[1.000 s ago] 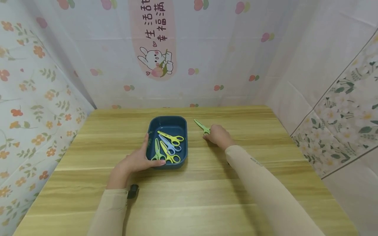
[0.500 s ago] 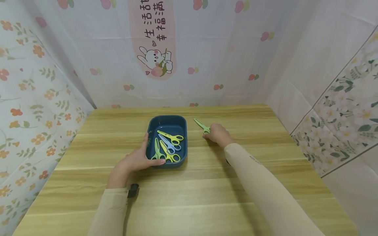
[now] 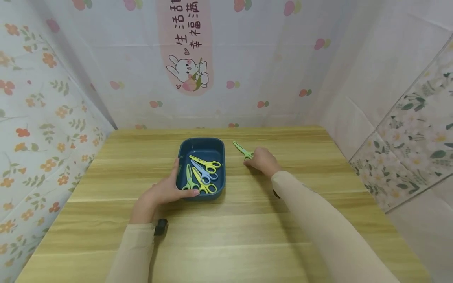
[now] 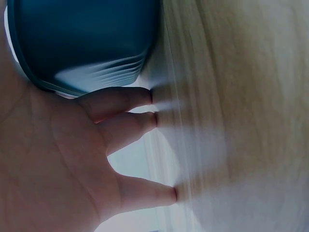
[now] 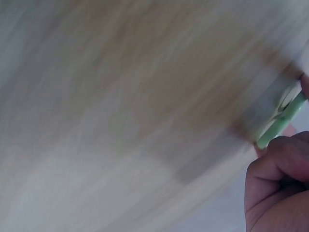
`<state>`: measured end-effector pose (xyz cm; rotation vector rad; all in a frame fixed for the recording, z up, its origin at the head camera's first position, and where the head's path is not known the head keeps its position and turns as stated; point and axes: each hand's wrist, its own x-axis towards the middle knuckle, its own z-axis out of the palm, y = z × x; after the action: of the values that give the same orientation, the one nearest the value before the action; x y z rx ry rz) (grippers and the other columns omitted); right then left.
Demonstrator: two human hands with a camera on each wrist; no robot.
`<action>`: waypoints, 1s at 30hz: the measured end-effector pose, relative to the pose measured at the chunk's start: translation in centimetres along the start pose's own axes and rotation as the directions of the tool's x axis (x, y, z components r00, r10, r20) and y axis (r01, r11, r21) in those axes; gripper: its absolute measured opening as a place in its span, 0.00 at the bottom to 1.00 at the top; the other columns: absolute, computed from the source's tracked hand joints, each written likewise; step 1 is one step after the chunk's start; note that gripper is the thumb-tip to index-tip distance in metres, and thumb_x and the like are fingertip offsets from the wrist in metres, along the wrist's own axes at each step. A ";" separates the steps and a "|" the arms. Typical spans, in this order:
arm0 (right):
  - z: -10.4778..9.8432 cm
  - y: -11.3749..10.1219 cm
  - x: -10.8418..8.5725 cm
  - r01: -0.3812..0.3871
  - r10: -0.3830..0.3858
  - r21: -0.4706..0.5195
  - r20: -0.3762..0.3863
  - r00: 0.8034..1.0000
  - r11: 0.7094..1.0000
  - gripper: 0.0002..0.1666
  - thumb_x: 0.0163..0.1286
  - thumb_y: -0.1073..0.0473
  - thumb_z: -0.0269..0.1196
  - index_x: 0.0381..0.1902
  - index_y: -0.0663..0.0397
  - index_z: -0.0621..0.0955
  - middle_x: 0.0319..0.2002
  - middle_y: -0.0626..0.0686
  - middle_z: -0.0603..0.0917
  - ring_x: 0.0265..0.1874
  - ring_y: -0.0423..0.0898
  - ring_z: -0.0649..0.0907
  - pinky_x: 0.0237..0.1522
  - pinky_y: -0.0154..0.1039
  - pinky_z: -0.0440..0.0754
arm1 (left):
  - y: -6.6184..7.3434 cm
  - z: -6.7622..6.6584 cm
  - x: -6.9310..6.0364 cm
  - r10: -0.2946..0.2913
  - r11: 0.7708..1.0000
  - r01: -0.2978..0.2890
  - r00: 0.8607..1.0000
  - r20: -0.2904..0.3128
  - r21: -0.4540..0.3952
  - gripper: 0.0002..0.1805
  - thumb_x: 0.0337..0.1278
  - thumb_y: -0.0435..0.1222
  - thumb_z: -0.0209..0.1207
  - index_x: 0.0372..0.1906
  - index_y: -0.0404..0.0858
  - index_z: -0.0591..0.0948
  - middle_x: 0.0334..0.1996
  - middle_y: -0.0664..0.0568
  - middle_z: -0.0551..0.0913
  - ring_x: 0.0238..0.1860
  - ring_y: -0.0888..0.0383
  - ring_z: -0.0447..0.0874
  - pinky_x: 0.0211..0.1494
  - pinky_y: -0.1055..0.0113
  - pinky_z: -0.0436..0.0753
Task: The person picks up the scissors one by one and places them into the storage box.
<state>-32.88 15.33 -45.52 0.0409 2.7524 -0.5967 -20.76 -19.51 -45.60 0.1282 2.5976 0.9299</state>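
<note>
A dark blue tray (image 3: 224, 173) stands on the table, holding yellow scissors (image 3: 206, 163), blue scissors (image 3: 202, 172), green scissors (image 3: 189, 177) and another yellow pair (image 3: 204, 185). My left hand (image 3: 164, 191) rests against the tray's near-left corner, its thumb along the front rim. In the left wrist view, straight fingers (image 4: 147, 192) reach down to the tabletop beside the tray wall. Right of the tray, my right hand (image 3: 263, 160) pinches light green scissors (image 3: 242, 150) by the handle end; the blades point away and left. Part of the handles is hidden under the fingers.
The wood-grained table (image 3: 226, 236) reaches back to a printed curtain (image 3: 276, 67). Floral curtains hang at its left and right sides. A small black device (image 3: 161, 227) sits at the left wrist.
Both hands keep nearly the same places. The light green scissors lie where they were, still under the right hand's fingers. The head view shifts very slightly.
</note>
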 end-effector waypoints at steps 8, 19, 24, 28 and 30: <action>-0.4 0.0 -0.6 0.029 0.002 0.308 -0.101 0.995 0.951 0.30 0.68 0.37 0.74 0.38 0.60 0.79 0.34 0.51 0.79 0.29 0.43 0.69 0.35 0.39 0.73 | -0.3 0.2 0.3 -0.006 1.000 0.006 1.000 -0.012 0.020 0.81 0.47 0.75 0.68 0.85 0.49 0.23 0.80 0.28 0.64 0.74 0.30 0.72 0.75 0.26 0.65; -4.0 -1.8 -5.1 0.166 0.081 0.727 -0.293 0.953 0.667 0.54 0.67 0.42 0.76 0.79 0.64 0.68 0.77 0.63 0.72 0.70 0.58 0.77 0.72 0.57 0.77 | 0.1 0.1 0.4 -0.027 0.999 0.027 0.999 -0.019 0.039 0.82 0.46 0.77 0.67 0.86 0.49 0.23 0.80 0.27 0.63 0.76 0.27 0.69 0.76 0.19 0.55; -4.7 -2.8 -7.2 0.257 0.072 0.778 -0.360 0.930 0.573 0.51 0.64 0.42 0.78 0.77 0.60 0.72 0.46 0.51 0.90 0.51 0.46 0.87 0.60 0.45 0.82 | 0.2 0.1 0.2 -0.036 0.999 0.037 0.999 -0.015 0.039 0.82 0.47 0.76 0.67 0.85 0.48 0.22 0.80 0.27 0.64 0.75 0.28 0.71 0.75 0.20 0.58; -4.8 -3.9 -8.6 0.316 0.065 0.790 -0.407 0.911 0.525 0.52 0.63 0.42 0.80 0.77 0.58 0.73 0.30 0.41 0.85 0.32 0.36 0.82 0.39 0.33 0.78 | 0.2 0.1 0.1 -0.024 0.999 0.024 1.000 -0.016 0.023 0.81 0.48 0.75 0.68 0.85 0.49 0.23 0.79 0.26 0.64 0.74 0.28 0.72 0.75 0.25 0.65; -4.7 -4.4 -9.2 0.340 0.060 0.797 -0.423 0.904 0.500 0.52 0.62 0.43 0.80 0.77 0.58 0.73 0.32 0.40 0.85 0.32 0.33 0.83 0.36 0.30 0.78 | 0.2 0.1 0.1 -0.016 1.000 0.016 1.000 -0.013 0.011 0.81 0.48 0.74 0.69 0.85 0.49 0.22 0.80 0.26 0.63 0.74 0.29 0.72 0.75 0.29 0.69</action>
<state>-26.05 13.60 -36.77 0.1793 2.4660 -2.1984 -20.81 -19.31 -45.59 0.1048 2.6122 0.9145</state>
